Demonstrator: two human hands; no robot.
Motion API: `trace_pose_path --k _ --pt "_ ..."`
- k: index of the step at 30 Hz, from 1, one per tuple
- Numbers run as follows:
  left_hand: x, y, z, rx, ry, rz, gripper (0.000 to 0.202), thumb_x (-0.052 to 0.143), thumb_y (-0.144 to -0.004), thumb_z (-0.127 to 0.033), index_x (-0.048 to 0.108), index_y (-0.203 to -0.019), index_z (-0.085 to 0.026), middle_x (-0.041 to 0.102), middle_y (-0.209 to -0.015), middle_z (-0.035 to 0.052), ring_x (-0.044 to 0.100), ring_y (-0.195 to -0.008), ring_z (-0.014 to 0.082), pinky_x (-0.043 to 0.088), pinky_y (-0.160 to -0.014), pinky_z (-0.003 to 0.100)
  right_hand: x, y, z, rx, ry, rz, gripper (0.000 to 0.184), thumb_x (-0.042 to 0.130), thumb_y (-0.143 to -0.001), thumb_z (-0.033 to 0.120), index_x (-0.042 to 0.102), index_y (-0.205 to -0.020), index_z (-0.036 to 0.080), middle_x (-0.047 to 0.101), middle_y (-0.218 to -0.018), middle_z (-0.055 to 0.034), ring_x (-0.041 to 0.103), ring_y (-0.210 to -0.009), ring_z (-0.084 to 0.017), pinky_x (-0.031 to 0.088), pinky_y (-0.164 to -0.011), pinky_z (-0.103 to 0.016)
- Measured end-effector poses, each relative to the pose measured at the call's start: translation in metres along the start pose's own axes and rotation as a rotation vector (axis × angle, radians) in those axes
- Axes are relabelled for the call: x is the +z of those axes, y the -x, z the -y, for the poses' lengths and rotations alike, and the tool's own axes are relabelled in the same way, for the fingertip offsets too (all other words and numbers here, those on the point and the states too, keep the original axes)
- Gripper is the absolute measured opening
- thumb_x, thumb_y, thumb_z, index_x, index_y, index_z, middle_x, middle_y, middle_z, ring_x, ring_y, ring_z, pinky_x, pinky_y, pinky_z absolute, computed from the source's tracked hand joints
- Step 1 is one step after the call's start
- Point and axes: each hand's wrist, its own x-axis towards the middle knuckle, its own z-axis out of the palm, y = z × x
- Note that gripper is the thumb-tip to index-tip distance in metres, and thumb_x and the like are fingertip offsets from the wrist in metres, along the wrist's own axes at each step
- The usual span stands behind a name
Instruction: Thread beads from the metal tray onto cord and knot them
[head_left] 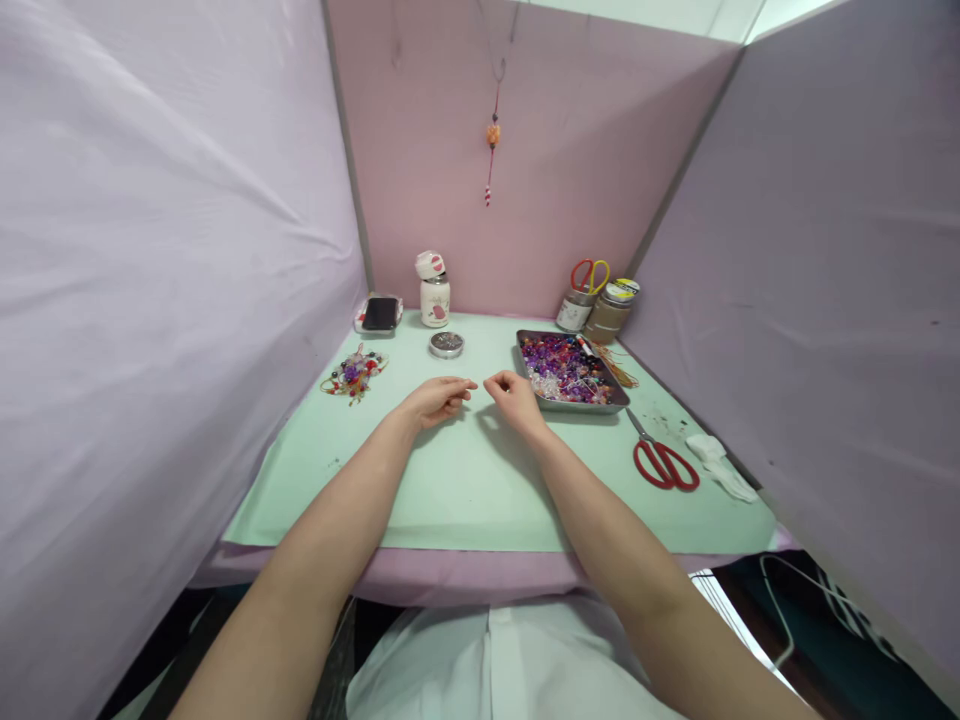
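Over the middle of the pale green mat (465,500), my left hand (441,401) has its fingers curled, thumb and forefinger pinched together. Facing it across a small gap, my right hand (514,398) is also closed in a pinch. Anything between the fingertips of either hand is too small to make out. Just right of my right hand lies a metal tray (577,408) full of purple, clear and orange beads (564,368). A round tin (447,346) with small dark contents sits beyond my left hand. Left of that hand is a heap of beaded strings (355,374).
Red-handled scissors (664,466) and a crumpled white cloth (721,466) lie at the right. Behind stand a white bottle (435,300), a phone (382,313), a can (574,312) holding scissors, and a jar (609,315). A beaded charm (493,135) hangs before the back wall.
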Motion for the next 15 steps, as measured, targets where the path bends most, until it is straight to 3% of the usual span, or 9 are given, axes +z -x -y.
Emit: trace_pose_path --k 4,9,15 --pt "0.003 0.002 -0.001 0.087 -0.153 -0.095 0.027 0.078 -0.064 -0.03 0.064 -0.079 -0.011 0.049 -0.059 -0.0028 0.027 -0.039 0.0 0.014 -0.038 0.019 0.002 0.0 -0.002 0.021 0.078 0.019 0.02 0.052 -0.072 0.037 0.057 -0.066 0.018 0.059 -0.067 0.001 0.049 -0.065 -0.013 0.039 -0.064 -0.025" --pt "0.014 0.012 -0.009 0.042 -0.335 -0.224 0.026 0.077 -0.062 -0.031 0.065 -0.078 -0.013 0.04 -0.046 -0.0063 0.026 -0.037 0.003 0.012 -0.039 0.023 0.001 0.0 -0.002 0.024 0.077 0.033 0.018 0.052 -0.072 0.035 0.057 -0.065 0.019 0.059 -0.066 0.0015 0.05 -0.065 -0.013 0.039 -0.063 -0.024" --pt "0.013 0.012 -0.009 0.059 -0.398 -0.212 0.03 0.076 -0.062 -0.037 0.065 -0.078 -0.015 0.032 -0.041 -0.0084 0.023 -0.036 0.0043 0.008 -0.041 0.024 0.005 0.001 -0.002 0.023 0.05 0.033 0.016 0.054 -0.071 0.032 0.058 -0.065 0.018 0.061 -0.066 0.0011 0.052 -0.065 -0.013 0.041 -0.064 -0.024"
